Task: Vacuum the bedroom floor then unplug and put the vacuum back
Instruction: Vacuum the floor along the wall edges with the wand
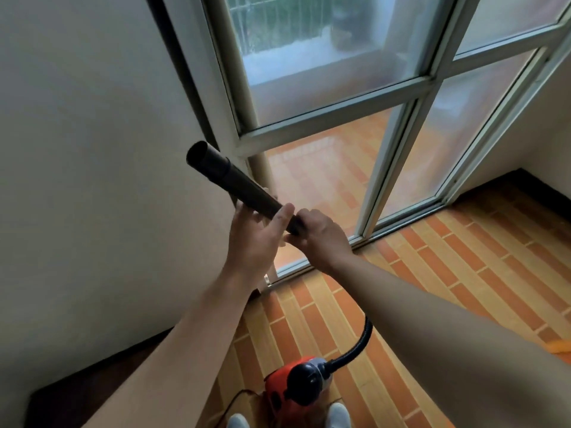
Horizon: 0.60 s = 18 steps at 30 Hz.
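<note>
- Head view. Both hands are raised in front of the glass door (430, 78), holding a black tube (234, 177) up off the floor (463, 273).
- Left grip (256, 236): fingers curled under the tube near its lower end, thumb over the top, closed round it.
- Right grip (321, 239): fingers curled over the tube's lowest end, just beside the left, also closed round it.
- The tube slants up and left towards the wall (92, 149). Its open end is bare, with no floor head fitted.
- The vacuum (293, 387), red and black, sits on the floor between the shoes (340, 415), well below the hands.
- The hose (361, 344) rises from the vacuum and passes behind the right forearm. Its join to the tube is hidden.
- A thin cord (238, 396) lies by the vacuum. No plug or socket is in view.
- Step, as judged: the tube is being fitted or pulled apart at the right grip. I cannot tell which, nor whether the floor is done.
- Next move likely calls for a twist-and-pull along the tube's axis, left steadying and right working the joint.
- Containers: the tube mouth is dark and nothing shows inside. The vacuum's dust bin is closed, contents unseen.
</note>
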{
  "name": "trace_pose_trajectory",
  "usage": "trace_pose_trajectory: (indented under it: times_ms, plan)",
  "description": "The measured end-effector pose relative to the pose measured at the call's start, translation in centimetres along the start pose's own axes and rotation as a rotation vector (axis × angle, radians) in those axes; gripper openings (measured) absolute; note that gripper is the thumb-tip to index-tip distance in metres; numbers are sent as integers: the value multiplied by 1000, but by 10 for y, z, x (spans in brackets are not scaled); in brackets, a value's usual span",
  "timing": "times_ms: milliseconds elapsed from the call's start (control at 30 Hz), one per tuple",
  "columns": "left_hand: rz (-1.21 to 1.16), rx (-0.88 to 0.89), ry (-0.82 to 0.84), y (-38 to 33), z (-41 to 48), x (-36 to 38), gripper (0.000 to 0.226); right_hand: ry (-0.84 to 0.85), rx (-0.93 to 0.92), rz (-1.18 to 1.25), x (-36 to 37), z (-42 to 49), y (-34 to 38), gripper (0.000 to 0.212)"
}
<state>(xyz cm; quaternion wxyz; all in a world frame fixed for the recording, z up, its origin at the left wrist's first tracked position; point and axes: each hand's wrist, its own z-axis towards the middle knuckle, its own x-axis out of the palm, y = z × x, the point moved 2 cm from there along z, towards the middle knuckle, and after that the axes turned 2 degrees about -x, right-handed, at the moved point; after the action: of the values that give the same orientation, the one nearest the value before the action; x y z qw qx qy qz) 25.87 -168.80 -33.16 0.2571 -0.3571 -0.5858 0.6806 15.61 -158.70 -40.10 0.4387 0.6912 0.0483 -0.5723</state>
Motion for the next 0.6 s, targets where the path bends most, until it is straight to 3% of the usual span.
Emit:
trace_pose_trajectory:
  times_ms: [167,333,467,600]
  plan:
    - [-202,-40,-110,-6,-5,-26,25,-51,-47,60,-10,-1,31,33]
    - [-485,-64,-78,-12,-16,-78,32,145,-26,129,-12,-5,37,34]
    - [-505,-116,-163,2,-16,-111,33,307,-45,90,1,-13,49,30]
    - [-419,-204,-197,22,-19,-114,38,231,-105,-5,23,-18,78,31]
